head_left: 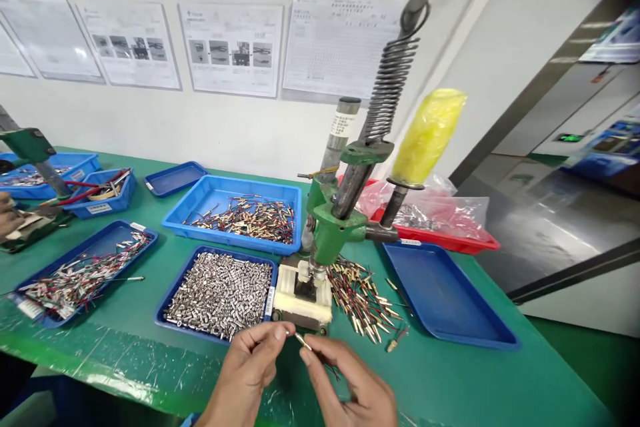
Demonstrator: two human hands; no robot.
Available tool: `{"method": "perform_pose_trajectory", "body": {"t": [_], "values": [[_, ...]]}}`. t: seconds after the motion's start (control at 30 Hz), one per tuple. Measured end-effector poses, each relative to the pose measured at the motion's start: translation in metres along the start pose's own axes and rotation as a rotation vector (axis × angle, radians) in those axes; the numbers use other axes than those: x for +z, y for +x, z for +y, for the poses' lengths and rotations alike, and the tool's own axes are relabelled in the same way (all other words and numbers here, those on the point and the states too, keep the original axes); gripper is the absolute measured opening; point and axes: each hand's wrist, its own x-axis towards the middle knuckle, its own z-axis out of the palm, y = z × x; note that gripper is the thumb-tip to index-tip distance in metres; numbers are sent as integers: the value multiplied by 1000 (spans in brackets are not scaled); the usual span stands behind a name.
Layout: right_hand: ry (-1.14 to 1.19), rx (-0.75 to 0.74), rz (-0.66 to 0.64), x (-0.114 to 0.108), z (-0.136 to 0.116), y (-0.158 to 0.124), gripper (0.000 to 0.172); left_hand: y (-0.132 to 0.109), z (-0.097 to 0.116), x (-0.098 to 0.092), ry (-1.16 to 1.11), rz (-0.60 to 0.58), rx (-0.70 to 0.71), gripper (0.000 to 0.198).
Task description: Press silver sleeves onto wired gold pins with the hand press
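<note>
Before the green press (331,240), hands (253,360) (353,380) pinch a slim brassy cylinder (303,341), right, and a tiny, half-hidden part (288,331), left

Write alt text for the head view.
A person's left hand pinches something tiny beside a slim brass-coloured piece in the right hand, in front of a green press. On the green table, a blue tray holds small silvery pieces; loose wired parts lie right of the press.

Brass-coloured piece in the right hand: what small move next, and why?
I'd probably ease the brass-coloured piece in the right hand toward the left hand: its end points there across a small gap, and that hand seems to pinch a tiny part, too small to identify.
</note>
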Motion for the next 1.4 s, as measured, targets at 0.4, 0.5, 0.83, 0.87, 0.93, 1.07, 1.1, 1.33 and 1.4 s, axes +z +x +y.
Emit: {"method": "perform_pose_trajectory", "body": {"t": [0.4, 0.5, 0.83, 0.87, 0.93, 1.07, 1.1, 1.33, 1.4], "values": [[187, 120, 118, 21, 4, -11, 10, 1, -2, 11, -274, -19, -115, 47], [272, 195, 181, 30, 1, -15, 13, 2, -9, 9, -293, 8, -135, 40], [547, 364, 260, 34, -9, -12, 7, -4, -5, 17, -192, -26, -59, 36], [566, 377, 254, 33, -9, -11, 7, -3, -5, 16, -158, -37, -51, 37], [599, 411, 249, 31, -10, -9, 7, -1, -5, 15, -91, -52, -28, 41], [659, 470, 222, 28, -7, -6, 8, 1, -1, 17, 48, -74, 33, 42], [658, 465, 195, 26, -6, -4, 8, 3, 2, 18, 85, -89, 52, 40], [286, 299, 152, -14, 10, 22, 16, 30, 32, 41, 304, -103, 279, 38], [204, 297, 198, -29, 10, 33, 19, 41, 39, 48, 272, -112, 281, 42]]}}
